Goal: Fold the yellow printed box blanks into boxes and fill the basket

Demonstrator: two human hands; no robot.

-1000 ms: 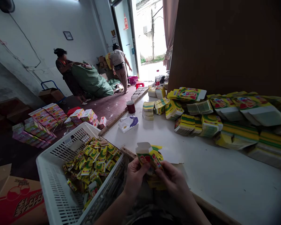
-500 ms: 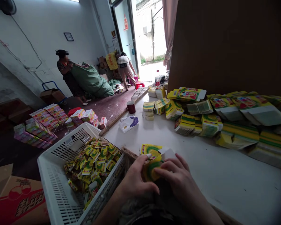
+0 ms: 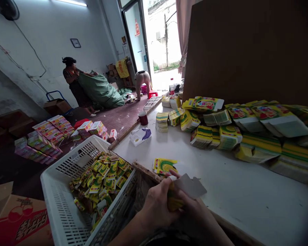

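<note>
A small yellow cardboard box (image 3: 175, 201) is between my two hands near the table's front edge, its pale grey flap (image 3: 191, 186) sticking up to the right. My left hand (image 3: 157, 201) is closed around the box's left side, something white on one fingertip. My right hand (image 3: 195, 208) closes on it from the right; some of its fingers are hidden behind the flap. Just beyond my hands, flat yellow-and-green cartons (image 3: 164, 165) lie on the white table (image 3: 236, 191). To the left, a white plastic basket (image 3: 53, 201) holds many small yellow boxes (image 3: 102, 181).
Stacks of flat yellow cartons (image 3: 259, 147) line the table's right and far side. A tissue pack (image 3: 140, 136) and dark red mug (image 3: 143, 118) stand farther back. A printed cardboard box (image 3: 23, 218) is at lower left. Two people are by the sack (image 3: 102, 90) and doorway.
My hands have drawn closer together around the box, and its grey flap now stands up in plain view. The person by the door has bent farther down.
</note>
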